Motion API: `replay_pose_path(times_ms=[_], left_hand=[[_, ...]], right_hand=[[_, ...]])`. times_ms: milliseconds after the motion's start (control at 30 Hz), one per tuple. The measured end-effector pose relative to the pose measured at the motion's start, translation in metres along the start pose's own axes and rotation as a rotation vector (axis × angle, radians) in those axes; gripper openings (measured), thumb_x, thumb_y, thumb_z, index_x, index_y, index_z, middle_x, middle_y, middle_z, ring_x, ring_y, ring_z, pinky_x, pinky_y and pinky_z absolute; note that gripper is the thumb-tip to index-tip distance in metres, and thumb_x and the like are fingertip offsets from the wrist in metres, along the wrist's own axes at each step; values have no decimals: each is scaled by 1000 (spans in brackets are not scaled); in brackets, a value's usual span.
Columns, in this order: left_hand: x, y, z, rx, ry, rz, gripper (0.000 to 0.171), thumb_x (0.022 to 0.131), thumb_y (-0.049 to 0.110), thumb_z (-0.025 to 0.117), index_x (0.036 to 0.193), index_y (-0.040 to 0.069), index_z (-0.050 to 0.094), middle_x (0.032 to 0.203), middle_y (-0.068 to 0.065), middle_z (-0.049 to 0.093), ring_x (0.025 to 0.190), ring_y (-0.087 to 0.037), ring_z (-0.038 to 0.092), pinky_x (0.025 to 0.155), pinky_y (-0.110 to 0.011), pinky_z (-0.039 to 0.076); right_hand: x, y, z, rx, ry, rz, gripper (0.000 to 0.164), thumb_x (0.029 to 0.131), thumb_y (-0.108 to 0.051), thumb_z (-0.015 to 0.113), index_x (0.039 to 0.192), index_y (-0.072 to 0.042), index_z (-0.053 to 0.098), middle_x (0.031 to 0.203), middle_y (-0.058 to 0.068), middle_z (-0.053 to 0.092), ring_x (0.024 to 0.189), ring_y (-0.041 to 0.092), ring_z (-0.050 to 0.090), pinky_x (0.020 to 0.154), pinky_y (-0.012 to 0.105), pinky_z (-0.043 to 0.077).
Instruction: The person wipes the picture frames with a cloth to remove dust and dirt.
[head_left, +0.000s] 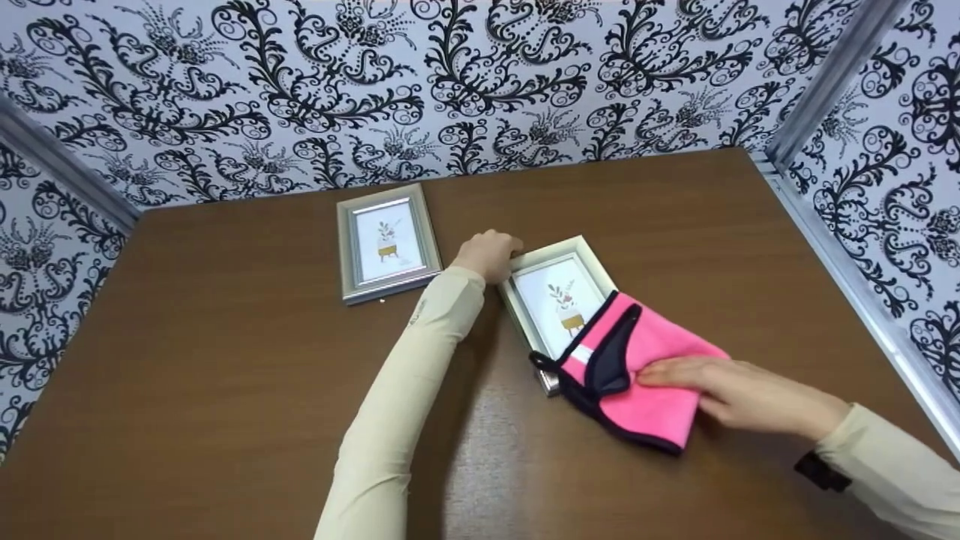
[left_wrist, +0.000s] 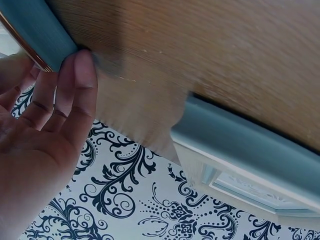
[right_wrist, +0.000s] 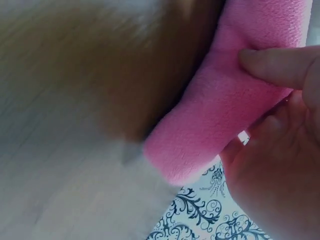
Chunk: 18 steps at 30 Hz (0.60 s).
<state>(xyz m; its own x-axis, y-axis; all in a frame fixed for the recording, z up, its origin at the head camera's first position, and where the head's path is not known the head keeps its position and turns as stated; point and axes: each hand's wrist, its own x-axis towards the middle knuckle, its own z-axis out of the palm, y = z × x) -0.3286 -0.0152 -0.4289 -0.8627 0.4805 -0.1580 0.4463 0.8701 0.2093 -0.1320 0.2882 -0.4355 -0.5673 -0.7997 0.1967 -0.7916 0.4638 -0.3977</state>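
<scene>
In the head view a picture frame (head_left: 600, 266) with a potted-plant print lies tilted on the table, right of centre. My left hand (head_left: 487, 255) grips its upper left corner; the left wrist view shows the fingers (left_wrist: 82, 75) curled at the frame's edge (left_wrist: 45, 30). A pink cloth with black trim (head_left: 667, 337) covers the lower right part of that frame. My right hand (head_left: 739, 390) pinches the cloth, thumb on top. In the right wrist view the folded pink cloth (right_wrist: 215, 100) lies between thumb and fingers, whose tips are hidden.
A second, similar picture frame (head_left: 431, 255) lies left of my left hand, and it also shows in the left wrist view (left_wrist: 250, 142). The brown wooden table (head_left: 225, 390) is bordered by black-and-white patterned walls (head_left: 465, 90). Metal rails run along the corners.
</scene>
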Motion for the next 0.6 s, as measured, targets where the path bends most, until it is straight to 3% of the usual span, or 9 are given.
replay_pose_path(times_ms=[100, 233, 333, 433, 500, 600], left_hand=[[0, -1, 0, 7, 4, -5, 27, 86, 1, 58, 105, 17, 69, 112, -9, 66, 102, -32, 60, 78, -49, 51], [0, -2, -1, 26, -1, -11, 27, 86, 3, 59, 107, 17, 69, 113, -9, 65, 101, -33, 61, 77, -49, 51], [1, -1, 0, 34, -2, -9, 29, 86, 4, 58, 109, 18, 68, 112, -9, 66, 101, -33, 61, 77, -48, 51], [1, -1, 1, 37, 2, -7, 28, 87, 5, 57, 109, 18, 68, 112, -10, 66, 100, -33, 61, 76, -48, 52], [0, -1, 0, 46, 3, -6, 27, 87, 6, 58, 108, 18, 68, 112, -10, 66, 100, -33, 61, 77, -48, 52], [0, -1, -1, 54, 5, -1, 24, 86, 7, 60, 106, 17, 69, 112, -10, 66, 100, -34, 61, 77, -48, 52]], right_hand=[[6, -9, 1, -82, 17, 3, 54, 77, 14, 57, 126, -8, 64, 126, 4, 62, 115, 25, 58, 99, 33, 42], [24, -28, 13, -106, 69, -112, 59, 74, 10, 58, 130, -8, 60, 132, 6, 59, 120, 26, 55, 96, 43, 44], [40, -41, 25, -141, 91, -209, 47, 87, 3, 50, 133, -5, 56, 135, 10, 56, 123, 30, 52, 97, 44, 43], [54, -48, 32, -235, 110, -234, 41, 101, -9, 29, 132, -1, 56, 134, 15, 55, 123, 33, 52, 95, 47, 44], [62, -51, 32, -280, 149, -218, 50, 103, -18, 18, 129, 0, 57, 132, 18, 56, 119, 34, 54, 93, 48, 46], [70, -49, 30, -289, 251, -191, 49, 102, -15, 19, 127, 2, 58, 128, 20, 58, 114, 34, 59, 88, 49, 49]])
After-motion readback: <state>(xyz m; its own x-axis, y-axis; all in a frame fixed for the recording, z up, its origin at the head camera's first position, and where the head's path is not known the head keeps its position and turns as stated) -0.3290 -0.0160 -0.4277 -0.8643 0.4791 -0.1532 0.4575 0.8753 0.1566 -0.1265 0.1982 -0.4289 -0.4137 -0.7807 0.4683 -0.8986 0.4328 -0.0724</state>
